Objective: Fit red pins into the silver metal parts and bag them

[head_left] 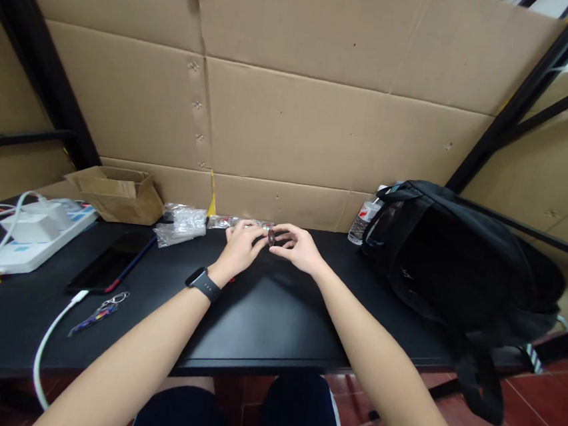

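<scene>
My right hand [301, 248] pinches a small, dark, round disc-like piece [271, 238] between thumb and fingers, a little above the black table. From the other side, the fingertips of my left hand [243, 246] close in on the same piece and seem to touch it. What exactly the piece is cannot be made out at this size. Behind the hands, small items in clear plastic packets [220, 221] lie along the cardboard wall. A bit of something red [232, 280] shows beside my left wrist, mostly hidden by it.
On the left are a white power strip [34, 242] with cables, a black tablet [111, 260], a keychain [98, 314], a small cardboard box [119, 197] and clear plastic wrap [182, 223]. A water bottle [362, 222] and a black backpack [459, 270] stand at the right.
</scene>
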A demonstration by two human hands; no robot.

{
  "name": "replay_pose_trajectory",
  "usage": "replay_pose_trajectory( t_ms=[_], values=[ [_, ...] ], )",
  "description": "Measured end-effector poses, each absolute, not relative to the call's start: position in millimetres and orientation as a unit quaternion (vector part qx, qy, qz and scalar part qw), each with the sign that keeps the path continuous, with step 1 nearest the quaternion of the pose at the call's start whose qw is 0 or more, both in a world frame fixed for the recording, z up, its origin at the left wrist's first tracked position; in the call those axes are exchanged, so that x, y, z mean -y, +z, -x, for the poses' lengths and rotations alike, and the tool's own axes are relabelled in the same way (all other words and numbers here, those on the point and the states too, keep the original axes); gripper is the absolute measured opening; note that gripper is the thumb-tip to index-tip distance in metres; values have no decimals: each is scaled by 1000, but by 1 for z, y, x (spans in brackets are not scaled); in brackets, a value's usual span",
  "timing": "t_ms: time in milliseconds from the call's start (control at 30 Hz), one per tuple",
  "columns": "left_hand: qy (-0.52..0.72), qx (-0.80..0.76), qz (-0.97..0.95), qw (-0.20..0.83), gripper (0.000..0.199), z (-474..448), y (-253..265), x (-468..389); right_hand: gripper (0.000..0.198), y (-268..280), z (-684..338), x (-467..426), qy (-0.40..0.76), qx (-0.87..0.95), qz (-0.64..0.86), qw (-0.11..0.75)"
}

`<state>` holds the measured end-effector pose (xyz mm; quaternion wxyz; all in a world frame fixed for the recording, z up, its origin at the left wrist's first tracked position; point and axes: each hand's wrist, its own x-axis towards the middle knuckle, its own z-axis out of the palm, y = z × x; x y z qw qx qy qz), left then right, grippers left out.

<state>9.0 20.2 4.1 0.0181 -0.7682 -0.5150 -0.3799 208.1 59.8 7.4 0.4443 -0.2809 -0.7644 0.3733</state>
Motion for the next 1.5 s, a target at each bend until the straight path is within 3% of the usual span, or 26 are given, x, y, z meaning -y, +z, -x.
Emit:
replay_pose_trajectory(
  t_ms=[200, 567, 1067, 1200, 1333, 1500],
  values=[
    [-387, 513, 766, 4, 16, -10, 5, -20, 51, 7, -204, -57, 435, 731, 270, 452],
    [-393, 527, 753, -36, 18, -12, 3, -20, 49, 6, -202, -56, 408, 738, 283, 457],
    [-378, 533, 755, 45, 16, -16, 1, -15, 44, 4, -199, -56, 404, 738, 297, 451],
    [-394, 515, 762, -3, 16, -12, 2, -19, 41, 10, -201, -53, 360, 763, 293, 451],
    [-411, 510, 752, -83, 18, -11, 2, -22, 43, 10, -201, -53, 388, 748, 281, 460],
    [-375, 504, 776, 57, 18, -14, 5, -15, 44, 6, -196, -52, 430, 703, 331, 460]
  ],
)
